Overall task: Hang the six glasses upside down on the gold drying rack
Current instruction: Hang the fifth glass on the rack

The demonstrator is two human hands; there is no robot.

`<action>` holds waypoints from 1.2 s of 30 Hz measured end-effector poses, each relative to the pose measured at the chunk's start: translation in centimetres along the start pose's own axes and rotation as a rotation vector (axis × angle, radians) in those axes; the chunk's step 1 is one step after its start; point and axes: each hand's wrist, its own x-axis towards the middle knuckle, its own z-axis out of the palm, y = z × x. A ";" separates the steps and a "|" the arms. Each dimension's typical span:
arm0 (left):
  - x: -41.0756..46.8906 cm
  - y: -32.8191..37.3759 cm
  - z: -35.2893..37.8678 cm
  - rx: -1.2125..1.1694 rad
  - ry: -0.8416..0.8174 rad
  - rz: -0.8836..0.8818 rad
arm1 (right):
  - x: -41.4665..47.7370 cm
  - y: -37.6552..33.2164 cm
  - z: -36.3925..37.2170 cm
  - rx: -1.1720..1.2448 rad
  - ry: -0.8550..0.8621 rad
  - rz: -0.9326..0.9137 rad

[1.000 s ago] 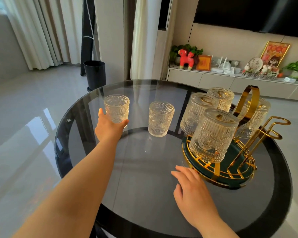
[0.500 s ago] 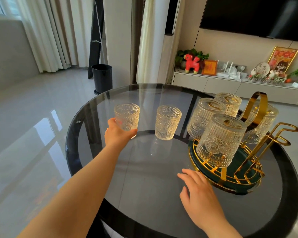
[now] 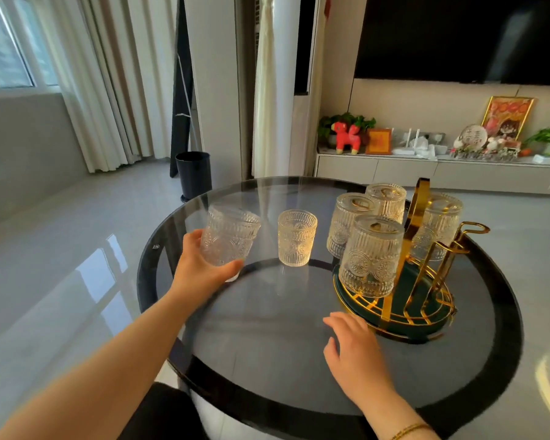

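1. Left hand [image 3: 204,268] is wrapped round the lower part of one glass [image 3: 229,238], thumb on the near side. The glass looks tipped a bit and I think it's just off the surface [image 3: 267,360], though the see-through top makes that hard to call.
2. Grabbing it low makes sense to me: it leaves the rim free, so it can be flipped and dropped over a prong.
3. Right hand [image 3: 354,350] holds nothing, fingers loosely spread, resting on or just over the surface right by the near edge of the gold drying rack [image 3: 423,274]. My guess is it's there to steady the rack.
4. Four glasses already hang upside down on the rack. Two bare prongs [image 3: 467,231] stick up on its right side.
5. A second upright glass [image 3: 297,238] stands between the held one and the rack, touched by neither hand.
6. So four done, two to go by my count.
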 end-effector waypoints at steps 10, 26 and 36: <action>0.0 10.9 0.8 0.154 -0.208 0.356 | -3.0 2.3 -3.2 -0.095 0.345 0.079; -1.2 25.3 12.0 0.632 -0.482 0.751 | -3.1 7.6 -4.1 0.041 0.115 0.341; -0.5 27.6 17.5 1.019 -0.610 0.834 | -3.1 7.8 -4.3 0.099 0.086 0.322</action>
